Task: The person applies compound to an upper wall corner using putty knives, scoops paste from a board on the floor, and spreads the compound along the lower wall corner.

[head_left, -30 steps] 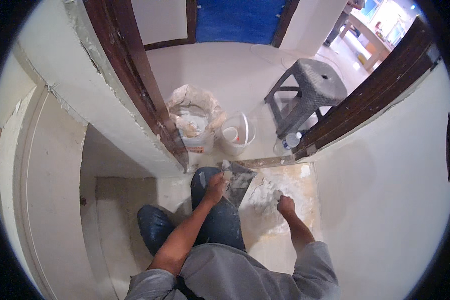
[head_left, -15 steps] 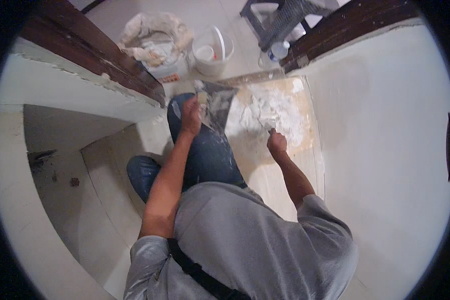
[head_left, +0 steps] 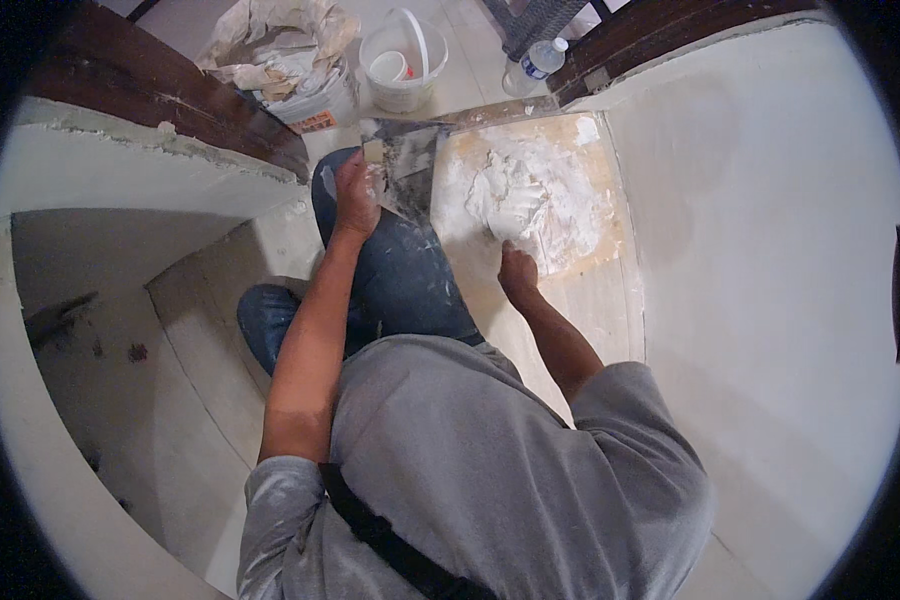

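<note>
The person crouches over a board (head_left: 570,285) on the floor, with a heap of white plaster (head_left: 530,195) spread over its far half, toward the far edge by the door frame (head_left: 660,45); the step in hand looks like working the plaster and loading a tool. The left hand (head_left: 355,195) is closed around the handle of a trowel (head_left: 405,165), the blade held flat at the board's far left corner, over the knee; the blade is smeared white. The right hand (head_left: 517,272) rests at the near edge of the heap, fingers curled tight on something small; what it grips I cannot tell, probably a scraper's handle, the blade hidden in the plaster. The next move, as I judge it, calls for a scoop pushed under the heap and lifted across to the trowel, blade kept level so nothing slides off. Beyond the board stand a bucket (head_left: 402,65), a crumpled sack (head_left: 280,50) and a bottle (head_left: 542,60).

Against the frame half a second ago, the view has tipped further down and closer; sack and bucket sit nearer the top rim; the left hand holds the trowel in the same spot; the right hand has stayed at the heap's near edge, barely shifted.
</note>
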The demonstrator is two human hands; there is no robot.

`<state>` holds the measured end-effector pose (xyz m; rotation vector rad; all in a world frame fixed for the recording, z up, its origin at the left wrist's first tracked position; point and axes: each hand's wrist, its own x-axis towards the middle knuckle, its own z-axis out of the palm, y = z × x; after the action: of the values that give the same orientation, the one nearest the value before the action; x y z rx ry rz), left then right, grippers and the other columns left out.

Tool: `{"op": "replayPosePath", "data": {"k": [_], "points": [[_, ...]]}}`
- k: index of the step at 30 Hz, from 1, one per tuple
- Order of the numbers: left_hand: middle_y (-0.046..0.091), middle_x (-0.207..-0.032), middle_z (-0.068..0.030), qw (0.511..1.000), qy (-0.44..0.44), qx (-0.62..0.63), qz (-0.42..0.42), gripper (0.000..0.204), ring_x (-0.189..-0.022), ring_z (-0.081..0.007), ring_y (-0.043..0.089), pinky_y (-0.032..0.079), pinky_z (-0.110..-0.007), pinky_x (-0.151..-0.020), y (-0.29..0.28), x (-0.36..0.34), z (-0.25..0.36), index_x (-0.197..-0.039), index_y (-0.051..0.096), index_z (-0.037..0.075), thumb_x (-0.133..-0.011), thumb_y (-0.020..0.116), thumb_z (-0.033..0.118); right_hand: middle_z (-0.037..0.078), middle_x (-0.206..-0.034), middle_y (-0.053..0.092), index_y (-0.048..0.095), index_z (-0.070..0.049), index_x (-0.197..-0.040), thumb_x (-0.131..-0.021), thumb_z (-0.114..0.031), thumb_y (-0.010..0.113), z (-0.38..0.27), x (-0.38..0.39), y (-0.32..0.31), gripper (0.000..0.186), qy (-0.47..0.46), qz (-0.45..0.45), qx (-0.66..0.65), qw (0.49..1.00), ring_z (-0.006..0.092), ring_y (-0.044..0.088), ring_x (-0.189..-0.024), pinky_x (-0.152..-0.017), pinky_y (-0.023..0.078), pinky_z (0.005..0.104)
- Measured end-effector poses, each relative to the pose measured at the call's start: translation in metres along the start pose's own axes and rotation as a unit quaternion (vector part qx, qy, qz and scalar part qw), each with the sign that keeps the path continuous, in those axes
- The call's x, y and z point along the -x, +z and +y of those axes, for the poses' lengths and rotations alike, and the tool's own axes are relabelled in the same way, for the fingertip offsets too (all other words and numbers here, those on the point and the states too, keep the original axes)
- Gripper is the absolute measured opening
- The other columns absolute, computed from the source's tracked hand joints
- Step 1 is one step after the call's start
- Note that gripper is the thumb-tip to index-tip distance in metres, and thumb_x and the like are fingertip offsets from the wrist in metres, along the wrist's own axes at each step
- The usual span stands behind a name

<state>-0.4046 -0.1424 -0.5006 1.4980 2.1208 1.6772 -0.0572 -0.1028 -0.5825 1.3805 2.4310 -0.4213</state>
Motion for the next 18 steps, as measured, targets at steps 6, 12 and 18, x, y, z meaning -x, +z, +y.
{"op": "replayPosePath", "data": {"k": [6,12,18], "points": [[0.062,-0.084,0.0008,0.958,-0.184,0.211,-0.067,0.027,-0.076,-0.0078,0.053,0.042,-0.024,-0.070,-0.013,-0.021,0.051,-0.104,0.063,-0.001,-0.091,0.047,0.017,0.021,-0.073,0.065,0.054,-0.005,-0.098,-0.081,-0.023,0.061,0.016,-0.006,-0.042,0.025,0.027,0.044,-0.053,0.997,0.0397,0.065,-0.070,-0.064,0.051,0.0502],[0.061,-0.083,0.0023,0.943,-0.187,0.270,-0.052,0.025,-0.072,-0.0057,0.050,0.039,-0.021,-0.065,-0.016,-0.015,0.041,-0.101,0.064,0.001,-0.091,0.047,0.017,0.021,-0.076,0.065,0.058,-0.008,-0.095,-0.081,-0.024,0.061,0.022,-0.054,-0.112,0.021,0.054,0.150,-0.058,0.986,0.0389,0.065,-0.071,-0.065,0.052,0.0494],[0.061,-0.082,0.0013,0.911,-0.252,0.317,-0.073,0.025,-0.073,-0.0064,0.051,0.041,-0.024,-0.067,-0.014,-0.022,0.052,-0.097,0.063,0.000,-0.090,0.047,0.018,0.021,-0.086,0.067,0.064,-0.008,-0.096,-0.077,-0.023,0.063,0.033,-0.151,-0.112,0.024,0.108,0.112,-0.041,0.987,0.0370,0.066,-0.084,-0.073,0.053,0.0450]]}}
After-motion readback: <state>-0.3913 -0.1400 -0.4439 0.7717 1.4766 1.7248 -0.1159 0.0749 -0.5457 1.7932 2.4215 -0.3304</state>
